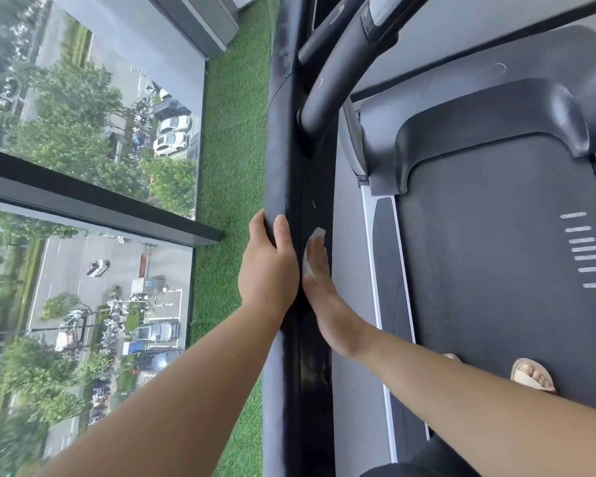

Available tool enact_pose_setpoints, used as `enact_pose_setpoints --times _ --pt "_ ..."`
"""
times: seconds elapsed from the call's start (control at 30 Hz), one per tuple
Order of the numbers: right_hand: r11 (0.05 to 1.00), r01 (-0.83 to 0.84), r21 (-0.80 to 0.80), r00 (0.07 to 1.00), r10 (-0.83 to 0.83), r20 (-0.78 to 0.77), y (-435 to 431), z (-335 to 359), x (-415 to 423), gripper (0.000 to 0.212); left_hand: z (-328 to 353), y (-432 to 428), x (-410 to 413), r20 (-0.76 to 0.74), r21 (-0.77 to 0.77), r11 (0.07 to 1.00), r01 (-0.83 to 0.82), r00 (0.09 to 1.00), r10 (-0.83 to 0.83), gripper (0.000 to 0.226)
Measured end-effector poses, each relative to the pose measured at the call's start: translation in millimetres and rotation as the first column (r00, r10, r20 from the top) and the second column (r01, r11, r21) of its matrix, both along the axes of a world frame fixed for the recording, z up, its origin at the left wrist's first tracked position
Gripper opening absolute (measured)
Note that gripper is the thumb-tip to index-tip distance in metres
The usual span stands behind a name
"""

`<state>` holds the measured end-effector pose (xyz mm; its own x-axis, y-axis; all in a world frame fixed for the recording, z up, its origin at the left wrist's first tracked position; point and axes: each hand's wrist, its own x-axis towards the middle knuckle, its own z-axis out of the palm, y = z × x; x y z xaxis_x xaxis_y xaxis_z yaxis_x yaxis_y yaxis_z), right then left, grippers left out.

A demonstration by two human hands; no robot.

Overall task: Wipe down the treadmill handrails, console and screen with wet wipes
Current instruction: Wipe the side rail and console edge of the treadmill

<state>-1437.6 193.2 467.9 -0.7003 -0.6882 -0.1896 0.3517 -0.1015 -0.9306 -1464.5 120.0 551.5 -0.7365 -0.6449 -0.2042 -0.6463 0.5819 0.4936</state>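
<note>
Black treadmill belt [496, 270] lies under a person's sandalled foot [532, 375] at the near right, with two bare forearms reaching forward over the machine's left side. The left hand [267, 270] grips the broad dark handrail [286, 149], with the thumb laid along its top and the fingers curled round its outer edge. Just beside it, the right hand [319, 280] lies flat against the rail's inner face, fingers straight and held together, pressing a white wet wipe [315, 235] to the surface. The wipe's far corner shows past the fingertips, and another edge shows beside the palm. The rail near the hands carries pale smears and specks. Farther along, a curved grey bar [327, 77] joins the rail, and the belt runs under a moulded dark cover [479, 115]. Left of the machine, a strip of green artificial grass [231, 149] runs along a floor-level window [83, 98]. Through the glass, trees, a road and parked cars [171, 136] appear far below.
</note>
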Motion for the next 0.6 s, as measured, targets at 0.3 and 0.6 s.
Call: enact_pose_setpoints --times 0.3,0.6 --pt "0.999 0.003 0.036 0.999 -0.001 -0.037 2.8 4.8 -4.0 0.078 -0.9 -0.1 -0.9 0.008 -0.011 1.000 0.000 1.000 0.000 0.052" --pt "0.999 0.047 0.001 0.993 -0.047 0.113 -4.3 17.8 -14.4 0.079 0.7 0.0 -0.3 0.001 -0.001 1.000 -0.001 1.000 0.001 0.051"
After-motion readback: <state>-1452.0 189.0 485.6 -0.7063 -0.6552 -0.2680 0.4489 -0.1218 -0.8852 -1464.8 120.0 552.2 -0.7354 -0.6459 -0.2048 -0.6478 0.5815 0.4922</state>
